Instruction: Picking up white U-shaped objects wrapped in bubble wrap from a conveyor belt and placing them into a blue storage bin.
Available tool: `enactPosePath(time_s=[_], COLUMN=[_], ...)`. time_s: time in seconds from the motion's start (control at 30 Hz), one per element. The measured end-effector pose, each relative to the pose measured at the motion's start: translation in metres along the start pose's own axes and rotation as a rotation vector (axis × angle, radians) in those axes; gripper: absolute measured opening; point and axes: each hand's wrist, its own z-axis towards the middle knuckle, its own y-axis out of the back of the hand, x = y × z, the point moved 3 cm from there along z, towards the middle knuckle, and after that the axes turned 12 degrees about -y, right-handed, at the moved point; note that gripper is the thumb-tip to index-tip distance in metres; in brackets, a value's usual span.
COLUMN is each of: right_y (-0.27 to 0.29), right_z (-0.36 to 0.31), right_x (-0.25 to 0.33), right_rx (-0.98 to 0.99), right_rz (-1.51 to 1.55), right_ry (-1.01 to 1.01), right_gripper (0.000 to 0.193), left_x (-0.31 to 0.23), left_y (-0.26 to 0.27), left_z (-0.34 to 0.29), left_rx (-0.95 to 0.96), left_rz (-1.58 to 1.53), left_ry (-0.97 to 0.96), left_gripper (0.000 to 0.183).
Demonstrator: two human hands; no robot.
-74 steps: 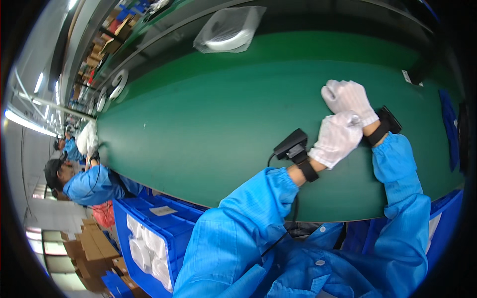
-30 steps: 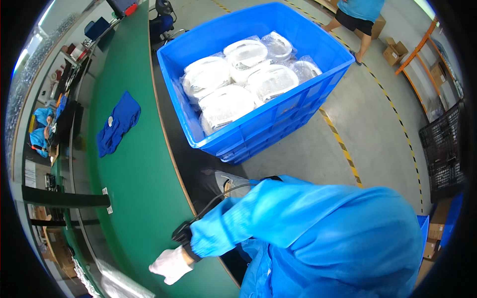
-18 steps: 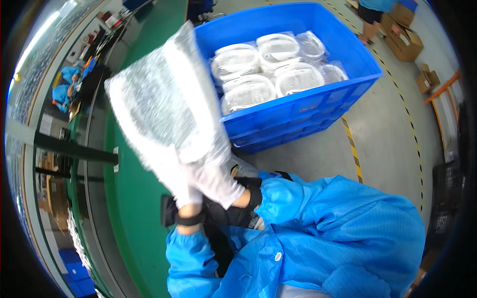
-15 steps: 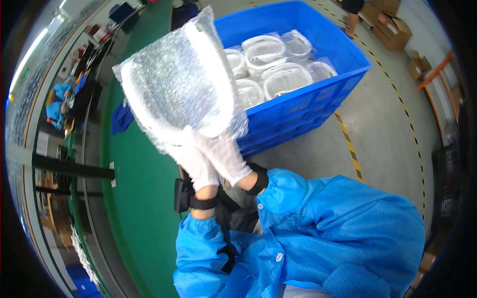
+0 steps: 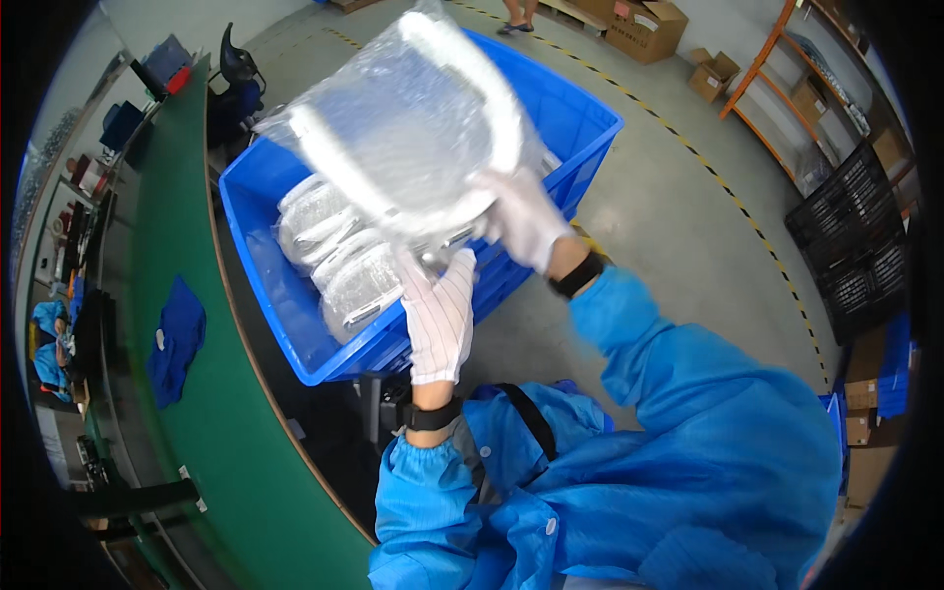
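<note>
A white U-shaped frame wrapped in clear bubble wrap [image 5: 506,118] is held up, tilted, over a blue plastic bin. My right hand [image 5: 526,218], in a white glove, grips its lower right edge, slightly blurred by motion. At the frame's lower edge is my left hand [image 5: 440,320], also gloved, with fingers stretched upward and thumb spread apart; whether the fingertips touch the wrap is hard to tell. Inside the blue bin [image 5: 285,329] lie several similar white wrapped frames [image 5: 362,285], partly hidden by the held one.
A long green-topped table [image 5: 246,433] runs along the left, with a dark blue cloth [image 5: 177,339] on it. Behind the bin stands a black chair [image 5: 236,84]. Cardboard boxes [image 5: 644,29], an orange rack [image 5: 757,69] and black crates [image 5: 846,241] line the right. Another person's feet [image 5: 516,20] show at the back.
The view has turned right, and the wrapped frame has moved from above the green table to over the bin. My hands, earlier together beneath it, are now apart.
</note>
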Motion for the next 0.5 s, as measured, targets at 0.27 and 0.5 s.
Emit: enactPosePath(time_s=[0.27, 0.5], right_y=[0.126, 0.190], right_z=[0.104, 0.190], right_x=[0.134, 0.139], right_rx=[-0.093, -0.265], right_rz=[-0.842, -1.303], right_ry=[0.200, 0.019], right_gripper=[0.026, 0.028], left_x=[0.050, 0.055], left_y=[0.062, 0.045], left_z=[0.001, -0.010], left_rx=[-0.025, 0.057], left_rz=[0.531, 1.169], left_ry=[-0.141, -0.441], left_gripper=[0.033, 0.024])
